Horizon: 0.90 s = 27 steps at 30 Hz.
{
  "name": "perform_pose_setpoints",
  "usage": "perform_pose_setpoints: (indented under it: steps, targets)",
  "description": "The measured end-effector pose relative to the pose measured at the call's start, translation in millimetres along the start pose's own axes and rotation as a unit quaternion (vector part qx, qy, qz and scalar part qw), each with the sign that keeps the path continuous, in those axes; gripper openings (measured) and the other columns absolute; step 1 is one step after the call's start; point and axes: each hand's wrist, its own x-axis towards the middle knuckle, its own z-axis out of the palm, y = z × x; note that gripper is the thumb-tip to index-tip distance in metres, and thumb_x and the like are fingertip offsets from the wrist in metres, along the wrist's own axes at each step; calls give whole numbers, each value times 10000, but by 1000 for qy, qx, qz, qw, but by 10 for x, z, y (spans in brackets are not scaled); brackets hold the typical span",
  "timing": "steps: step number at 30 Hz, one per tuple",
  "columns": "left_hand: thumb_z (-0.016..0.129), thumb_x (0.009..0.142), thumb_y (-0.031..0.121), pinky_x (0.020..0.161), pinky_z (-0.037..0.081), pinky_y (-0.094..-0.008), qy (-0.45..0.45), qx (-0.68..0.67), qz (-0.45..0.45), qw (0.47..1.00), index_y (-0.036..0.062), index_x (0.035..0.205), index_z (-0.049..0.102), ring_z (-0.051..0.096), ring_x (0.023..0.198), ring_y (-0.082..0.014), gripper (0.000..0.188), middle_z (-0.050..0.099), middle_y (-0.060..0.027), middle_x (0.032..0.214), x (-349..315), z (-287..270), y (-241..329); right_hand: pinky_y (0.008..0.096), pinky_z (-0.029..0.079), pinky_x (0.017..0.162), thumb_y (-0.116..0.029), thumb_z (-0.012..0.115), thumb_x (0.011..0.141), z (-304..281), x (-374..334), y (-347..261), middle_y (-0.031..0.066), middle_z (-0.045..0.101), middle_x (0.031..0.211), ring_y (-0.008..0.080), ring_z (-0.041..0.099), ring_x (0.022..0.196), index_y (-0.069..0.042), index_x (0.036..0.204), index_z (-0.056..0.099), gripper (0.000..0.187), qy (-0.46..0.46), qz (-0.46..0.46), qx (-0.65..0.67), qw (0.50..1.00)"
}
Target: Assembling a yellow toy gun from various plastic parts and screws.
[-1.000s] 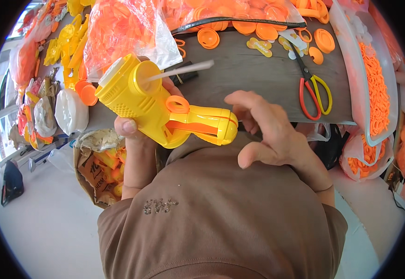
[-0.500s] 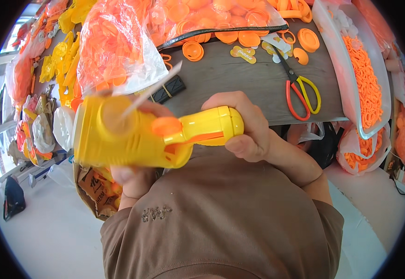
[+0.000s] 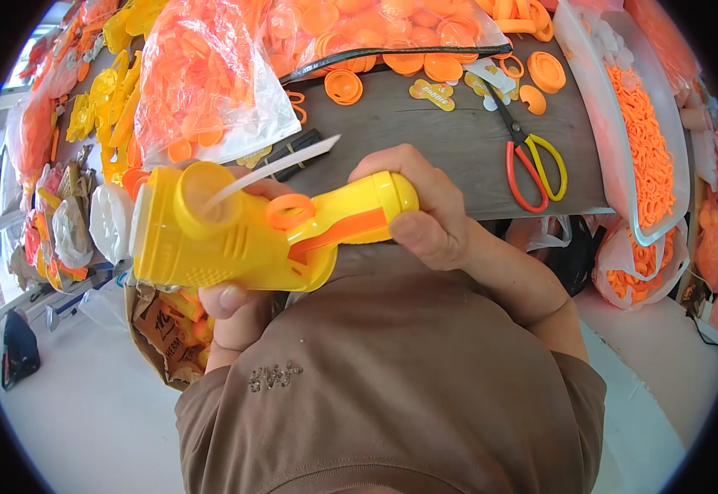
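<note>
A yellow plastic toy gun lies across both my hands above my lap, its front end to the left. My left hand grips the body from beneath; the thumb shows on the near side and some fingers behind the far side. My right hand is wrapped round the handle at its end, thumb in front. From a round opening on the body a thin white tube sticks out to the upper right. An orange ring-shaped trigger sits where body and handle meet, with an orange strip along the handle.
Red-and-yellow-handled scissors lie on the dark table. Clear bags of orange parts stand behind the gun, near a black block. A translucent bin of orange rings is at right, yellow parts at left, a brown bag below.
The toy gun was blurred by motion and now looks steadier. Its handle end has moved slightly left and up with my right hand. Both hands keep their hold.
</note>
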Motion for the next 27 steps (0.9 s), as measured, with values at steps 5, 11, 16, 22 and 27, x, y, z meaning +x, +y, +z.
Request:
perform_pose_setpoints:
  steps: [5,11,16,22,27]
  targets:
    - [646,631,389,822,496,-416,-80,21,-29,996,-10,1246,416,576,954,-287,769,549,-183,1070,298,-161,-60,263,444,637,-411,500,911,34,19,-153,72,572,850,137,542,709,28,1130,456,493,-16,67,-67,995]
    - [550,766,338,852,492,-424,135,118,9,984,-57,1214,441,589,968,-304,607,564,-205,1089,483,-228,-75,315,435,708,-121,621,829,-798,168,160,67,487,830,186,539,765,-34,1107,574,295,168,69,-489,853]
    - [540,805,237,900,474,-426,101,9,-15,995,-44,1210,453,592,984,-290,501,571,-184,1112,613,-230,-84,334,432,705,-98,649,790,-1147,178,418,68,493,878,221,537,811,-19,983,605,214,124,34,-591,797]
    - [551,829,226,891,482,-402,98,-1,-23,995,-32,1199,467,594,991,-263,459,584,-162,1099,660,-259,-75,305,441,731,-70,612,824,-1064,154,53,64,542,940,192,559,842,1,912,555,127,84,-53,-558,824]
    - [551,817,203,882,483,-387,73,25,-31,997,-46,1199,463,596,980,-258,465,588,-173,1076,639,-258,-123,240,428,687,-49,560,872,-719,85,-293,27,553,868,84,518,795,-29,953,503,102,-58,169,-227,958]
